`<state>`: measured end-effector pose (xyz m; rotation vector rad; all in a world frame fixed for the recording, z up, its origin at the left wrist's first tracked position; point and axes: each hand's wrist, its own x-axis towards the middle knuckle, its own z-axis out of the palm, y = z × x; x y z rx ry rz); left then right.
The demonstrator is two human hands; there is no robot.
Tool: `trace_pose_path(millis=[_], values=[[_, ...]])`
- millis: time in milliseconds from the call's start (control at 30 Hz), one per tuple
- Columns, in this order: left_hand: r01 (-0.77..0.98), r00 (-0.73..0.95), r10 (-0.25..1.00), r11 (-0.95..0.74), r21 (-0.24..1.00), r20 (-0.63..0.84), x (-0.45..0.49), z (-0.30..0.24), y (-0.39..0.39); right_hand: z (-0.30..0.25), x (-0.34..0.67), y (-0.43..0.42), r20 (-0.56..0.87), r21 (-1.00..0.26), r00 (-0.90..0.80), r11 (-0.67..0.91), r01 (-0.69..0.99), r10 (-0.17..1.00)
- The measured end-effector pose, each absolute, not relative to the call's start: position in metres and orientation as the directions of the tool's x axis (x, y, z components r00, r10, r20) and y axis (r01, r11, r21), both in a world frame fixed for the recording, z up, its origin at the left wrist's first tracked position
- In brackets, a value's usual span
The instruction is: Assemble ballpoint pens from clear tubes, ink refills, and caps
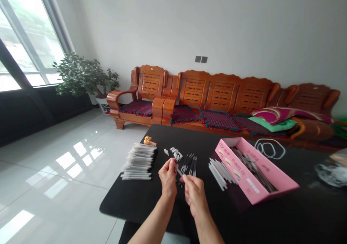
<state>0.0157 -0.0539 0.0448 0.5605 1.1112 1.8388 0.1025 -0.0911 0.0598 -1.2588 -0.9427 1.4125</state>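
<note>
Both my hands meet over the black table (151, 200), holding one thin clear pen barrel (179, 171) between them. My left hand (168, 177) pinches its far end and my right hand (193, 192) pinches its near end. Just beyond lie several dark pen refills (189, 163) and a few small white caps (175, 152). A stack of white pens (138, 161) lies to the left. A row of clear barrels (219, 169) lies to the right, beside a pink box (260, 180) filled with dark pen parts.
A small orange figurine (148, 140) stands at the table's far left. A white rubber-band loop (269, 148) lies behind the box, and a clear plastic bag (332, 170) sits far right. A wooden sofa (217, 95) lines the wall, with a potted plant (84, 77) by the window.
</note>
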Motion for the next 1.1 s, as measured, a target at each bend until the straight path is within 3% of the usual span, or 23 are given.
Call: trace_pose_path(millis=[167, 433, 533, 633, 767, 1100], values=[[-0.471, -0.492, 0.867, -0.191, 0.861, -0.077, 0.016, 0.045, -0.054, 0.058, 0.099, -0.093, -0.295, -0.891, -0.025, -0.284, -0.354, 0.955], [-0.391, -0.374, 0.926, -0.112, 0.914, -0.047, -0.007, 0.034, -0.05, 0.05, 0.111, -0.084, -0.312, -0.888, -0.087, -0.323, -0.329, 0.946], [-0.321, -0.532, 0.847, -0.196, 0.926, -0.005, -0.045, 0.033, -0.04, 0.041, 0.121, -0.079, -0.332, -0.895, -0.049, -0.331, -0.3, 0.942], [-0.163, -0.731, 0.68, -0.263, 0.951, 0.062, -0.101, 0.031, -0.027, 0.026, 0.135, -0.075, -0.33, -0.908, 0.045, -0.303, -0.289, 0.943], [0.002, -0.876, 0.479, -0.111, 0.994, 0.055, -0.168, 0.023, -0.015, 0.005, 0.15, -0.072, -0.336, -0.91, 0.134, -0.284, -0.302, 0.932], [0.088, -0.897, 0.442, 0.116, 0.989, 0.028, -0.193, 0.007, -0.012, -0.002, 0.152, -0.072, -0.316, -0.928, 0.153, -0.271, -0.257, 0.936]])
